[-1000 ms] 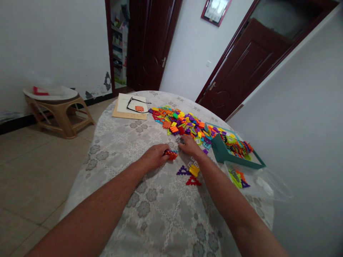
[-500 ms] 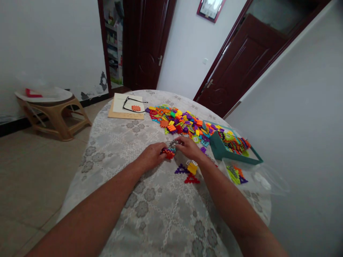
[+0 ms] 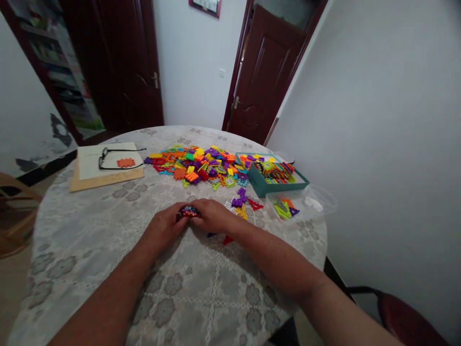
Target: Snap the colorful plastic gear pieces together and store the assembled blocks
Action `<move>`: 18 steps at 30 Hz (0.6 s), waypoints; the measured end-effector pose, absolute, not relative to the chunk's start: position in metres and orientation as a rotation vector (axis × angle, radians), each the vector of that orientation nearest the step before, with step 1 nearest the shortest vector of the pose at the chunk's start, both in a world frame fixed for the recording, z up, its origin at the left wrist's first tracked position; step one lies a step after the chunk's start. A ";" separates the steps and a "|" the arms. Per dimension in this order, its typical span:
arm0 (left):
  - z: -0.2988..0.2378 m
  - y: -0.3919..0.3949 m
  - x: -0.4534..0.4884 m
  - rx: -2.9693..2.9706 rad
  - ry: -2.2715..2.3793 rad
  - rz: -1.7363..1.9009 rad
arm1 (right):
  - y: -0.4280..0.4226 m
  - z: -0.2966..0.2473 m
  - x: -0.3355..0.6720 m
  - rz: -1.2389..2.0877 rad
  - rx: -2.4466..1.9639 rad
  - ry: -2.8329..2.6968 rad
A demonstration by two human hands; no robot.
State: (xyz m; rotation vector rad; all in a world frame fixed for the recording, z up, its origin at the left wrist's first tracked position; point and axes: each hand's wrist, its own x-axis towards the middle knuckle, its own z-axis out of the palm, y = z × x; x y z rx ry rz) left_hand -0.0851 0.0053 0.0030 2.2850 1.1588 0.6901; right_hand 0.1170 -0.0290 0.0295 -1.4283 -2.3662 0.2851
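Clasping toothed stack (image 3: 188, 212) | left hand (image 3: 165, 227), right hand (image 3: 213, 216) | ends hidden

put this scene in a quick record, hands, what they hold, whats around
left hand: grips left end of a multicoloured stack of pieces
right hand: grips the stack's right end
beyond the hands: pile of loose pieces
right of pile: teal box holding pieces
nearer than box: clear container with pieces
left side: glasses on paper, orange piece between their arms
cover: flower-patterned tablecloth
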 end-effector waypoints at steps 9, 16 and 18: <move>0.001 0.008 -0.085 2.207 1.155 0.639 | -0.046 0.060 0.184 0.097 -1.692 -2.146; -0.004 0.011 -0.086 2.268 1.189 0.608 | -0.044 0.107 0.348 -0.280 -2.328 -1.595; -0.006 0.011 -0.086 2.286 1.189 0.604 | -0.038 0.114 0.392 -0.274 -2.570 -1.426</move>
